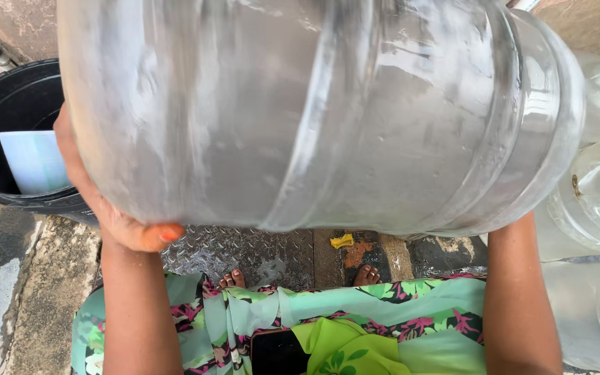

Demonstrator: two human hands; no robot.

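A large clear plastic water jug (314, 104) fills the upper part of the view, lying on its side with its neck toward the right. My left hand (116, 215) presses against the jug's base end at the left, thumb curled under it. My right forearm (519, 292) rises to the jug's underside at the right; the hand itself is hidden behind the jug. Both arms hold the jug up above my lap.
A black tub (8, 111) with a pale blue cup (32, 161) in it stands at the left. More clear jugs (595, 201) lie at the right. Below are a metal tread plate (244, 250), wet concrete, my bare feet and a green floral skirt (383, 312).
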